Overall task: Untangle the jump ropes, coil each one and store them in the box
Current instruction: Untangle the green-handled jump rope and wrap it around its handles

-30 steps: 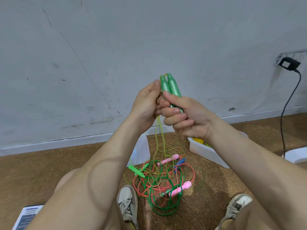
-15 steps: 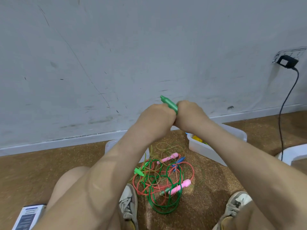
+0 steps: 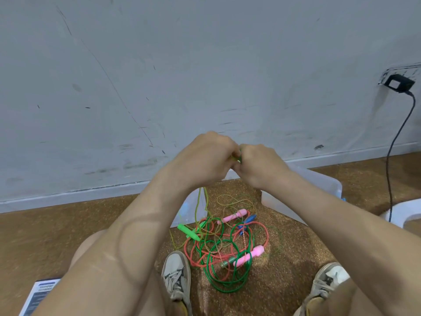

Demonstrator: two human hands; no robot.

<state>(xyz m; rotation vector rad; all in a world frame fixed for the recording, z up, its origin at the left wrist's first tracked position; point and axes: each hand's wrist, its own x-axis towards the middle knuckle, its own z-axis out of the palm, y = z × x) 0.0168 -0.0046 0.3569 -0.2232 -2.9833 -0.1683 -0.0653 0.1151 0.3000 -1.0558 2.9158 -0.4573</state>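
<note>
We are clutching thin yellow-green jump rope (image 3: pixel 198 201), left hand (image 3: pixel 211 160) and right hand (image 3: pixel 257 166) both curled tight, tangled multicoloured ropes (image 3: pixel 223 245) lying below.

Soft even light filling room, wall (image 3: pixel 159 65) reading flat bluish-grey. Faint shadow falling left of charger (image 3: pixel 398 82). Dim patch lying on floor (image 3: pixel 287 267) between shoes. Left hand (image 3: pixel 205 160), right hand (image 3: pixel 257 165) and green jump rope (image 3: pixel 237 156) gripped between them smearing slightly. Wide lens bending skirting board (image 3: pixel 68 196); forearms bulging, going soft toward lower corners. Printed sheet (image 3: pixel 38 295) too blurry for reading.
</note>
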